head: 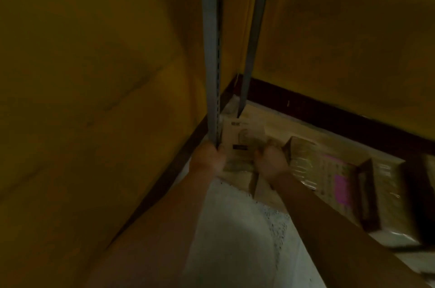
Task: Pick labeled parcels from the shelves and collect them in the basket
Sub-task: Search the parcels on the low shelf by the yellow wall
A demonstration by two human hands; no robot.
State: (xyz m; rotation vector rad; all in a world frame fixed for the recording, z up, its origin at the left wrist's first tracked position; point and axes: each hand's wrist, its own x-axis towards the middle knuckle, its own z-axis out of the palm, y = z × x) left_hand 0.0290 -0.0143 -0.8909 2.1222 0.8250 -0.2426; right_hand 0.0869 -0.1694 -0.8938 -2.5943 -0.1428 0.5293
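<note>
— Where was the parcel?

— Low in the corner where the two yellow walls met, at the foot of two grey posts. The left post came down at its left edge and the other ended at its far edge. It lay on a pale surface, with a printed label facing up. The print was too blurred to read.

— And the hands?

— Both were on it. The left hand was at the parcel's left edge, just beside the left post, fingers curled round that edge. The right hand was at the right edge, fingers bent over the top and clutching it. So the parcel was held between the two hands, one on each side. The picture was dim and smeared, so no single finger showed clearly.

— Anything else close by?

— To the right lay wrapped parcels, brown under shiny plastic. The nearest touched the right hand, or nearly so. One carried a pink label. A dark skirting ran along the foot of both walls, and nearer the camera was a white speckled floor between the two forearms.
</note>
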